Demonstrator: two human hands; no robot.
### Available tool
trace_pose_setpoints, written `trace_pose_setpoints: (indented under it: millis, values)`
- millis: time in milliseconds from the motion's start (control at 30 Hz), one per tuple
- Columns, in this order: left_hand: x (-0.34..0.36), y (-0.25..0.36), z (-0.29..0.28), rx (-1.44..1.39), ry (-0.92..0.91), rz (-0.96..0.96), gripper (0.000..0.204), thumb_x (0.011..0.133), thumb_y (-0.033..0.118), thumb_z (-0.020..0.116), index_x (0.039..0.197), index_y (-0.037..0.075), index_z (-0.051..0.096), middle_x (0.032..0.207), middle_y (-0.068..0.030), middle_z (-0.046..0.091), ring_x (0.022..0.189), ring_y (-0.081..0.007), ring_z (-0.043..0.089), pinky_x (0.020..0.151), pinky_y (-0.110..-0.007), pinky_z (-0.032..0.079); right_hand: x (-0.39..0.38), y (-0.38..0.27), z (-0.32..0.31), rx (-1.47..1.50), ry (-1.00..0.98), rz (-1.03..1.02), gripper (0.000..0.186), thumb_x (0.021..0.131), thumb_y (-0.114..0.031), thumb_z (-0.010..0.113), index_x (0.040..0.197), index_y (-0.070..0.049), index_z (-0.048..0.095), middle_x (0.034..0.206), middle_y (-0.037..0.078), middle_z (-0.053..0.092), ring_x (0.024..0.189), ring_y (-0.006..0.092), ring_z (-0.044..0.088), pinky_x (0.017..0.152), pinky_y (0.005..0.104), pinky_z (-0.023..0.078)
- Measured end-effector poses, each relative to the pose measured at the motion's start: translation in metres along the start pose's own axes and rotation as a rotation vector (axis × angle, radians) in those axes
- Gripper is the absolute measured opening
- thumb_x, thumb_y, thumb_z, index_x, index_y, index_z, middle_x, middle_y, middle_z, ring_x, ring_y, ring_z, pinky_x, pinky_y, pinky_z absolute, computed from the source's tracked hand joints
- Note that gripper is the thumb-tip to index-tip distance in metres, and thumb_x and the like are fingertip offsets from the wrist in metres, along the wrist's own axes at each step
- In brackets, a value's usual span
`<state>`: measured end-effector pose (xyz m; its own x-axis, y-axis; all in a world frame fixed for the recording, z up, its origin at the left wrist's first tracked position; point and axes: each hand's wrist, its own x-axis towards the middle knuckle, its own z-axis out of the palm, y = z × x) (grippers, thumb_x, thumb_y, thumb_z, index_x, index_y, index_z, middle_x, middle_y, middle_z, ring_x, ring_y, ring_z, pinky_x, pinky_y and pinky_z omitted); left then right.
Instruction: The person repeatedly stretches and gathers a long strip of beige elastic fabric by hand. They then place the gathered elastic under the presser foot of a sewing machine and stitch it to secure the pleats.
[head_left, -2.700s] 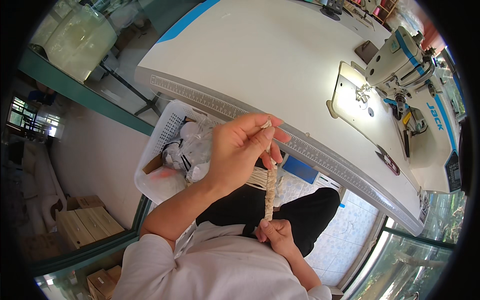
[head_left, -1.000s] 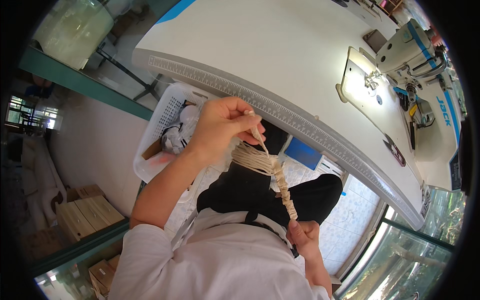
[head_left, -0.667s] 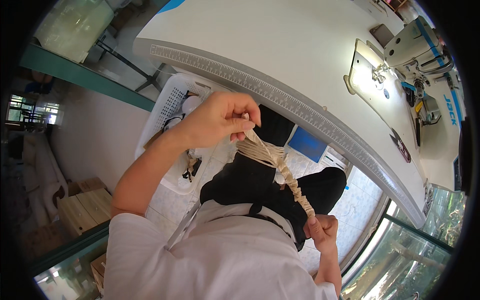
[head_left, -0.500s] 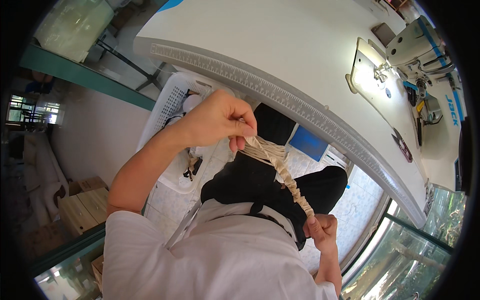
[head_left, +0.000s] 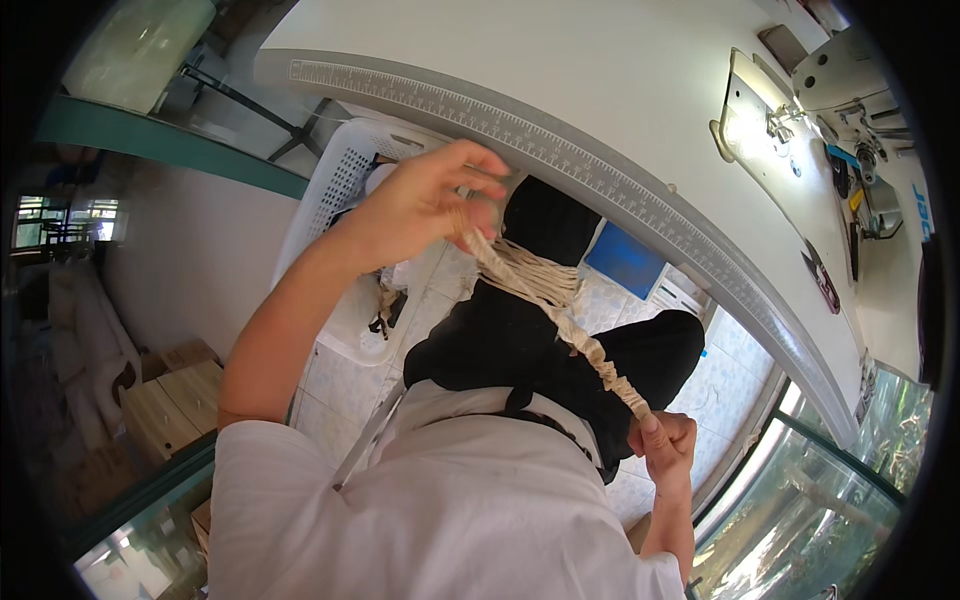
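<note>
My left hand (head_left: 440, 205) is raised over a bundle of pale cords (head_left: 535, 275) lying across my black-clad left leg. Its upper fingers are spread apart, and the upper end of a gathered beige fabric strip (head_left: 590, 350) touches it near the lower fingertips. The strip runs diagonally down to the right, smooth near the left hand and crinkled lower down. My right hand (head_left: 664, 445) is closed on its lower end, thumb pressed on the fabric, by my right thigh.
A white table with a ruled grey edge (head_left: 560, 140) spans above, carrying a sewing machine (head_left: 830, 75) and scissors (head_left: 822, 275) at right. Underneath are a white basket of mixed items (head_left: 340, 175) and a blue panel (head_left: 625, 260). Cardboard and wooden boxes (head_left: 170, 400) sit at lower left.
Since half a second ago my left hand has loosened its pinch, fingers lifting and spreading. The strip, earlier hanging more upright, now slants further right. The whole view has shifted slightly.
</note>
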<state>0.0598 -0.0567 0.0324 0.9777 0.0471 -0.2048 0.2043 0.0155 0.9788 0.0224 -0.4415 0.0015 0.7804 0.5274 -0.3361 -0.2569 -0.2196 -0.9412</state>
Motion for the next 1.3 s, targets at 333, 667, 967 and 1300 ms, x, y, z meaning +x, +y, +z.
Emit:
trace_pose_setpoints:
  millis: [333, 667, 967, 1300]
  values:
    - [-0.011, -0.019, -0.006, 0.022, -0.097, -0.194, 0.008, 0.082, -0.005, 0.062, 0.083, -0.006, 0.07, 0.064, -0.0111, 0.064, 0.05, -0.0128, 0.056, 0.047, -0.026, 0.046, 0.0, 0.003, -0.005, 0.121, -0.042, 0.041, 0.053, 0.096, -0.03, 0.056, 0.053, 0.0, 0.054, 0.05, 0.004, 0.05, 0.045, 0.0106, 0.04, 0.044, 0.0281, 0.028]
    - [-0.025, -0.072, -0.081, 0.169, 0.465, -0.132, 0.009, 0.087, 0.003, 0.062, 0.088, -0.005, 0.067, 0.071, -0.007, 0.064, 0.061, -0.0136, 0.058, 0.054, -0.027, 0.046, -0.008, 0.013, -0.03, 0.045, 0.002, 0.234, 0.051, 0.096, -0.028, 0.057, 0.053, 0.0, 0.054, 0.048, 0.002, 0.048, 0.045, 0.0076, 0.037, 0.043, 0.0265, 0.026]
    - [-0.024, -0.026, 0.026, 0.921, -0.416, 0.276, 0.016, 0.079, 0.001, 0.067, 0.095, 0.002, 0.066, 0.089, -0.0125, 0.064, 0.09, -0.028, 0.059, 0.094, -0.041, 0.039, 0.018, -0.027, -0.036, -0.094, -0.065, 0.104, 0.051, 0.096, -0.027, 0.058, 0.053, 0.0, 0.053, 0.048, 0.001, 0.047, 0.045, 0.0077, 0.037, 0.043, 0.0274, 0.027]
    - [-0.023, -0.103, -0.116, 0.737, -0.071, -0.028, 0.005, 0.078, -0.006, 0.059, 0.08, -0.003, 0.063, 0.071, -0.0147, 0.061, 0.071, -0.0265, 0.061, 0.066, -0.031, 0.046, -0.017, 0.001, -0.068, -0.104, -0.022, 0.278, 0.054, 0.093, -0.03, 0.061, 0.049, -0.002, 0.05, 0.045, 0.001, 0.045, 0.043, 0.0073, 0.037, 0.043, 0.0272, 0.025]
